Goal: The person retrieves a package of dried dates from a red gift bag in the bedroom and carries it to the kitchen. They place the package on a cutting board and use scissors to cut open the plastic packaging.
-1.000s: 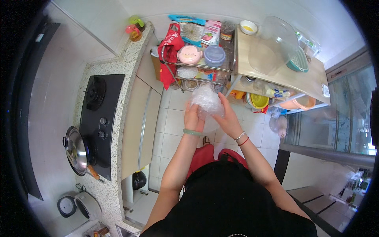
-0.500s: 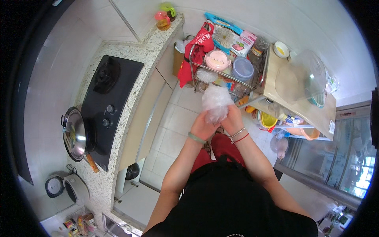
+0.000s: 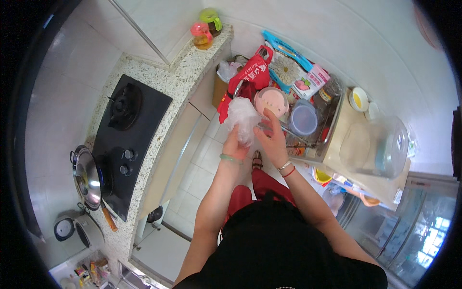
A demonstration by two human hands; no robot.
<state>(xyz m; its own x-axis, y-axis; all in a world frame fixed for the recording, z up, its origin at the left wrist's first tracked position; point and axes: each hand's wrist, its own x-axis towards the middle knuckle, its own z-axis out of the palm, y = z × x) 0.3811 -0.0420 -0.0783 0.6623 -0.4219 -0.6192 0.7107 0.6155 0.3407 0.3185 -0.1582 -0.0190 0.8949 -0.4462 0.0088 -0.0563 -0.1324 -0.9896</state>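
Observation:
A crumpled, translucent white plastic bag is bunched up in my left hand, whose fingers wrap round its lower end. Just to its right my right hand hovers with its fingers apart, close to the bag and free of it. Beyond the right fingertips a round pink lunch box stands on the metal rack. A round container with a bluish lid is beside it.
The granite counter with a black gas stove and a lidded wok runs along my left. A red bag hangs at the rack's left. To the right, a wooden shelf top carries a clear plastic cover.
My right hand has come off the plastic bag and opened. The left hand has carried the bag a little left. I have moved nearer to the rack.

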